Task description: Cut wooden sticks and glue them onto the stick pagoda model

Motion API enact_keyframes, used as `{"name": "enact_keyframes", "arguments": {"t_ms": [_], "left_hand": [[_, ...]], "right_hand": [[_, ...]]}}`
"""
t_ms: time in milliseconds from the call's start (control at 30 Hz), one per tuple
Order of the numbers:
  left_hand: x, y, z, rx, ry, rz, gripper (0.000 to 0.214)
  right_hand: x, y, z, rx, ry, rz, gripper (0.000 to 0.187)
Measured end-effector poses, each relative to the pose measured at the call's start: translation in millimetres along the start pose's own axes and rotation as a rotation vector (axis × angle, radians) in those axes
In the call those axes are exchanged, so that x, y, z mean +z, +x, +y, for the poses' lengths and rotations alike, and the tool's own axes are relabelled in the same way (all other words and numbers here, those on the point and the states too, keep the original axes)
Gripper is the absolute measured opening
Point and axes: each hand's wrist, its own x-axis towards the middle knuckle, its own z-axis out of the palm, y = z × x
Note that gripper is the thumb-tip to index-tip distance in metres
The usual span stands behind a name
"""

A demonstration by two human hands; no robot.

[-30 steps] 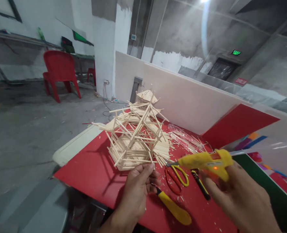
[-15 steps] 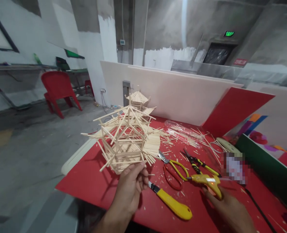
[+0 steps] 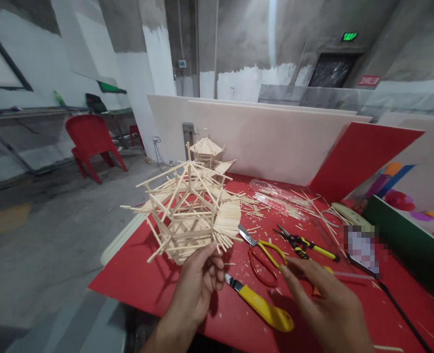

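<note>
My left hand (image 3: 198, 282) is closed on the lower edge of a tower model built of thin wooden sticks (image 3: 185, 215) and holds it tilted above the red table mat (image 3: 147, 279). My right hand (image 3: 325, 304) hovers low over the mat with fingers stretched out and nothing gripped. A yellow glue gun (image 3: 326, 269) lies under it, mostly hidden by the hand. Red-and-yellow scissors (image 3: 264, 257) lie just left of my right fingertips. A yellow utility knife (image 3: 264, 310) lies between my two hands.
Yellow-handled pliers (image 3: 307, 245), loose sticks and a clear bag of sticks (image 3: 276, 196) lie further back. A smaller stick roof model (image 3: 206, 148) stands by white boards (image 3: 276, 142). A red board (image 3: 352, 162) leans at right. A red chair (image 3: 90, 139) stands on the floor.
My right hand lowered the glue gun onto the mat and let go of it. My left hand lifted the stick model a little.
</note>
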Motion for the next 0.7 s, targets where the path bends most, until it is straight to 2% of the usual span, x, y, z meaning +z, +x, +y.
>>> {"name": "enact_keyframes", "arguments": {"t_ms": [67,133,267,367,533,700], "left_hand": [[0.0,2,1,-0.010,-0.016,0.012,0.032],[0.0,5,1,0.034,-0.031,0.036,0.032],[2.4,11,-3,0.145,-0.031,0.068,0.032],[6.5,13,-4,0.155,-0.052,0.074,0.031],[12.4,13,-2,0.234,-0.116,0.048,0.027],[11.8,13,-1,0.198,-0.066,0.065,0.027]], "right_hand": [[6,9,-29,-0.124,0.131,0.052,0.015],[12,16,-53,-0.190,0.222,0.071,0.013],[27,23,-84,-0.254,0.344,0.073,0.010],[39,25,-96,-0.252,0.358,0.096,0.008],[56,29,-102,-0.212,0.345,0.138,0.017],[62,33,-102,-0.199,0.351,0.149,0.018]]}}
